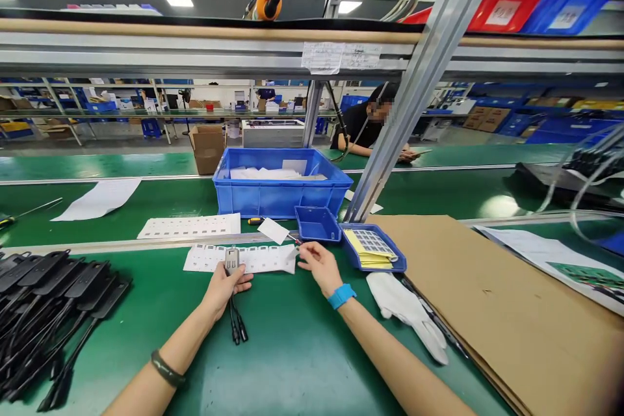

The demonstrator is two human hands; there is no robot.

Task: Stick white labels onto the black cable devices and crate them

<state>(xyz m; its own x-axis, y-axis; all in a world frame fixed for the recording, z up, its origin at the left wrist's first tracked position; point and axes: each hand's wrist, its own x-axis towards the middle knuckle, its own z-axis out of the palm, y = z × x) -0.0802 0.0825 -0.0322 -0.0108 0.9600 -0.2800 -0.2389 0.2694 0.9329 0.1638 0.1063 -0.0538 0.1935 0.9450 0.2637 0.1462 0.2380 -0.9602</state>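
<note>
My left hand (225,285) is closed around a small module (232,261) with a grey face, like a cable adapter. Two short black leads with round connectors (238,328) hang below it. Behind the module lies a white strip of labels (266,259). At the strip's right end, my right hand (319,265) has thumb and fingers pinched together; what they hold is too small to make out. A thin dark object touches or passes near those fingertips, close to a blank white card (273,231). A second label sheet (190,226) lies farther back.
Many black modules with cables (58,299) are piled at left. A blue bin (283,198), a small blue tray (318,224) and a tray of yellow label sheets (373,248) stand ahead. A white glove (407,312) and cardboard (492,299) lie right. A metal post (404,91) rises there.
</note>
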